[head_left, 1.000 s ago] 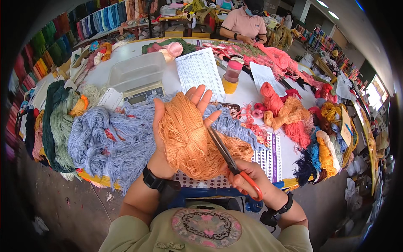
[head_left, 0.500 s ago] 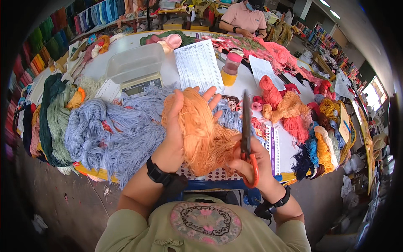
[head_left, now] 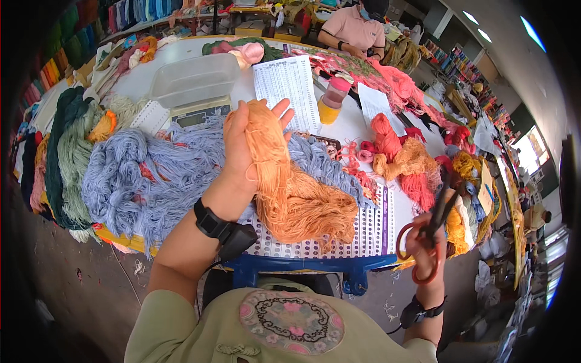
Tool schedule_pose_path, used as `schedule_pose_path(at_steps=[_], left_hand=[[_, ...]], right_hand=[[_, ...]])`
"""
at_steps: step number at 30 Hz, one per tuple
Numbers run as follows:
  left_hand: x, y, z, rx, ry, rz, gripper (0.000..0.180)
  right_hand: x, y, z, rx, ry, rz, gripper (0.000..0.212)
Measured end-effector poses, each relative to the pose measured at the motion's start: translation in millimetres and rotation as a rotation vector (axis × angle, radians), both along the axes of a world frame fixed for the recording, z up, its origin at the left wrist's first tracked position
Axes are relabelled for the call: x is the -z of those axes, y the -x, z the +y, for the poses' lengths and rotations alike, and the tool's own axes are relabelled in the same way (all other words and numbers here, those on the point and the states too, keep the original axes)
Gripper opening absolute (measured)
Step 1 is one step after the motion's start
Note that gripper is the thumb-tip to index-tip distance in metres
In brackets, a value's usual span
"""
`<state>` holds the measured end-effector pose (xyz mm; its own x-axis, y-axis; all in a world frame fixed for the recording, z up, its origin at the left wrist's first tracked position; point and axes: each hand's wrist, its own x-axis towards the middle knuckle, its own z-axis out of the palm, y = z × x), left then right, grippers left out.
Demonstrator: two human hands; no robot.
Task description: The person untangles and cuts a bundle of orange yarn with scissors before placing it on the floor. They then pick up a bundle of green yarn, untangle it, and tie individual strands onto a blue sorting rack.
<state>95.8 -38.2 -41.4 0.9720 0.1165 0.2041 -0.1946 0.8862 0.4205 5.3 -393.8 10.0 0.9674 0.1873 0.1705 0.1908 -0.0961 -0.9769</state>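
My left hand (head_left: 240,148) holds up a skein of orange yarn (head_left: 302,202). The skein passes between thumb and fingers, fingertips stretched out past it, and its loose end hangs over a white sheet with rows of holes (head_left: 374,236). Off to the right, beyond the table's near edge, my right hand (head_left: 425,243) grips scissors with red handles (head_left: 445,212), fingers in the loops and dark blades pointing up and away. The blades are slightly blurred. Under and beside my left forearm lies a large heap of pale blue yarn (head_left: 139,175).
A scale with a clear plastic tray (head_left: 193,75) stands behind the blue heap. Beyond are a printed sheet (head_left: 287,91), a pink-and-yellow jar (head_left: 333,100) and coral yarn (head_left: 387,133). A blue bar (head_left: 308,264) runs along the near edge. A co-worker in pink (head_left: 354,30) sits opposite.
My right hand has moved right, away from the orange skein, carrying the scissors. My left hand has shifted slightly up and left, and the skein now spreads lower toward the right.
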Motion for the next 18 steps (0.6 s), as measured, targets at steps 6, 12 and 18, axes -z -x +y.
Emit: schedule_pose_path(at_steps=[6, 12, 18], left_hand=[[-21, 7, -59, 0.136, 0.037, 0.027, 0.057], [-28, 14, -77, 0.081, -0.114, 0.119, 0.055], [-15, 6, -56, 0.132, -0.018, 0.075, 0.055]], right_hand=[[-3, -27, 79, -0.345, 0.475, -0.690, 0.043], [5, -40, 134, -0.263, 0.356, -0.613, 0.042], [-4, -41, 125, -0.388, 0.159, -0.505, 0.045]])
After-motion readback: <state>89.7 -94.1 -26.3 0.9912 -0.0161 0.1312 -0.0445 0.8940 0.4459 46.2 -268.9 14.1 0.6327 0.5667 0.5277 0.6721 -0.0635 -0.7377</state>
